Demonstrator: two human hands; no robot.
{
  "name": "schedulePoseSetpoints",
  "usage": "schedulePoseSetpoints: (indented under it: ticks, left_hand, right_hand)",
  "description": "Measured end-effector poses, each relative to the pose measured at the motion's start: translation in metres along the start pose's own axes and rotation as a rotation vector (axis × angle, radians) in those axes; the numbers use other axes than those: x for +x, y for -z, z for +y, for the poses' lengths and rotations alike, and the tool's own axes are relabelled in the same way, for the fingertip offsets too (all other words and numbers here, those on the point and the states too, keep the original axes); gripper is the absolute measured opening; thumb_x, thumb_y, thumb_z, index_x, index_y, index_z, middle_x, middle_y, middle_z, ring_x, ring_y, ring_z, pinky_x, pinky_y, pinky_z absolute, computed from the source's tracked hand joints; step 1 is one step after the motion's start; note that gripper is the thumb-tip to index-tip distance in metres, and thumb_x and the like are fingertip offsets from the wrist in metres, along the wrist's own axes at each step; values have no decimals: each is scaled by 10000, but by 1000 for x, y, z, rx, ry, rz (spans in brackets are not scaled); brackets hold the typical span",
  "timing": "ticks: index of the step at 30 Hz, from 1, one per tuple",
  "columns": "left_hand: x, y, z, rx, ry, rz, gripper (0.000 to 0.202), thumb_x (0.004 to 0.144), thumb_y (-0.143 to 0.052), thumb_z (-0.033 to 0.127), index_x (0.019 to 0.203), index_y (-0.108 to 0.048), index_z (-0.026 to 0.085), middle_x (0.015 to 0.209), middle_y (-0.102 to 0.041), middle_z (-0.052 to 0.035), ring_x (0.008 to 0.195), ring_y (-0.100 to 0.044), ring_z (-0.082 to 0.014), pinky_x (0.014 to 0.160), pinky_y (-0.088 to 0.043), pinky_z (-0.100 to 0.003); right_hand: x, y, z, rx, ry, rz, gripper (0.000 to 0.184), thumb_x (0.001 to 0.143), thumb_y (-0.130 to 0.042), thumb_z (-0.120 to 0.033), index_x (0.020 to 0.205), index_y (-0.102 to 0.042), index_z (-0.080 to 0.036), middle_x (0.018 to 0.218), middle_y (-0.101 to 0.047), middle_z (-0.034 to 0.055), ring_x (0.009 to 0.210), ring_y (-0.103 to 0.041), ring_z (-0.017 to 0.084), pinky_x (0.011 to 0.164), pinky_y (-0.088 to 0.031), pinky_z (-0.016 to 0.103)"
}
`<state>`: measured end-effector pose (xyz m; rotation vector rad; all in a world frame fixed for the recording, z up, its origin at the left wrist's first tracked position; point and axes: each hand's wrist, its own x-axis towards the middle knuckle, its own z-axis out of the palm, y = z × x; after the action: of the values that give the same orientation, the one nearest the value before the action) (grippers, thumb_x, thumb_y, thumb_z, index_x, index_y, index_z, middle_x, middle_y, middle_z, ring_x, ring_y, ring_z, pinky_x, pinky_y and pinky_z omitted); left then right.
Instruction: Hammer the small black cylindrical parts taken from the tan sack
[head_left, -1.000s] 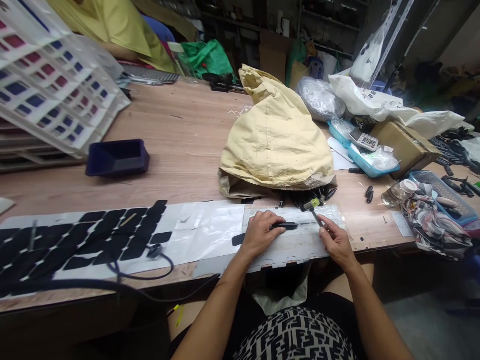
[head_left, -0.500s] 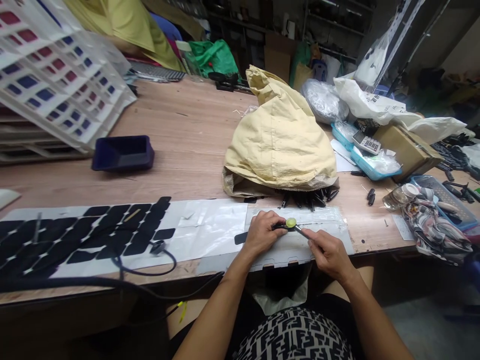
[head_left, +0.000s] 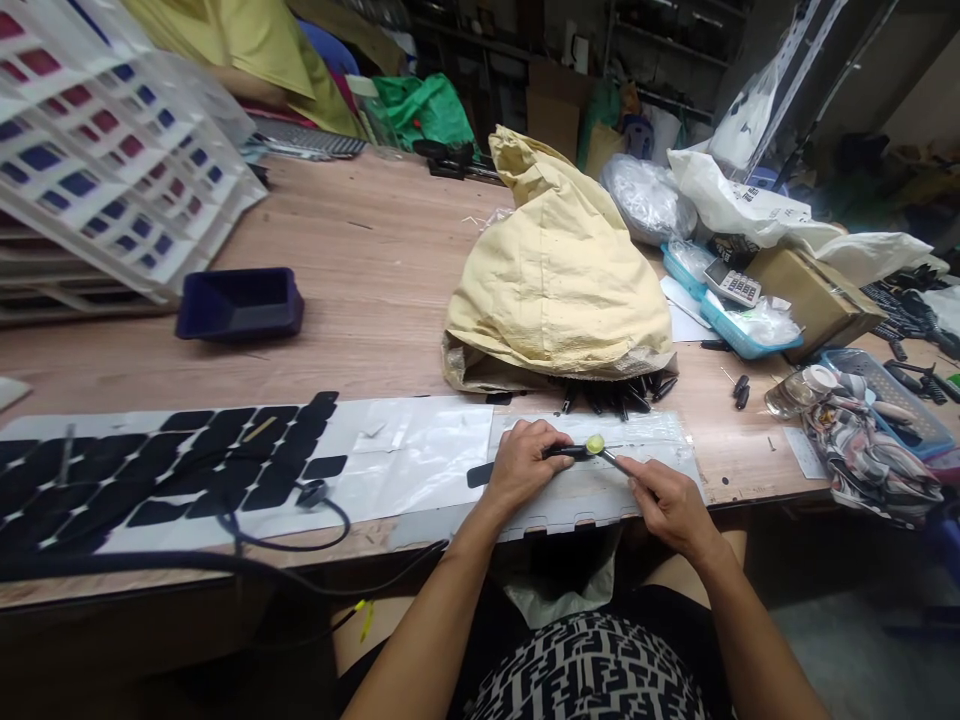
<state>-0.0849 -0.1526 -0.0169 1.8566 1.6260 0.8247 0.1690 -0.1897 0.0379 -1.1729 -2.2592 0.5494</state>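
Observation:
My left hand [head_left: 521, 462] presses a slim black part [head_left: 564, 452] flat on a white plastic sheet [head_left: 600, 490] at the table's front edge; its fingers are closed over the part. My right hand [head_left: 670, 503] grips the handle of a small hammer with a yellow-green head [head_left: 595, 444]. The hammer head rests on the right end of the black part. A short black piece [head_left: 478, 475] sticks out left of my left hand.
A yellow sack [head_left: 559, 275] lies behind my hands, with several black parts [head_left: 615, 397] spilling from under it. A dark blue tray [head_left: 238, 303] sits at the left. Black flat pieces [head_left: 172, 470] lie on a clear sheet, crossed by a cable. Baskets, a box and bags crowd the right.
The hammer came down from a raised position above the part onto the part's right end. My left hand has stayed on the black part.

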Motion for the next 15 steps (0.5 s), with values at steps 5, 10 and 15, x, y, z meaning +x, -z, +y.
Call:
schedulePoseSetpoints:
  ticks: [5,10,15]
  left_hand:
    - [-1,1,1,17,-7,-15,155,789,-735,264,937,-767,294,946,-708,5,1001,-538,-249,911,-382,-417]
    - [-1,2,-1,13,-58,-48,149,792,-735,289,937,-766,289,945,-708,-5,994,-530,-259,921,-364,-441]
    - [-10,12,4,-113,-201,-115,130,792,-742,318,913,-762,274,933,-683,-20,1001,-523,-254,956,-371,-437]
  right_hand:
    - [6,1,9,161,-88,74,379,964,-526,-211,1309,-674,-263,1086,-736,73,969,-692,226,882,-566,373]
    - [20,-3,32,625,-485,155,457,912,-604,-379,1337,-620,-211,756,-636,-18,449,-509,92,388,-450,220]
    - [27,-3,43,855,-595,268,542,827,-675,-388,1323,-566,-195,688,-569,-70,400,-456,67,309,-358,167]
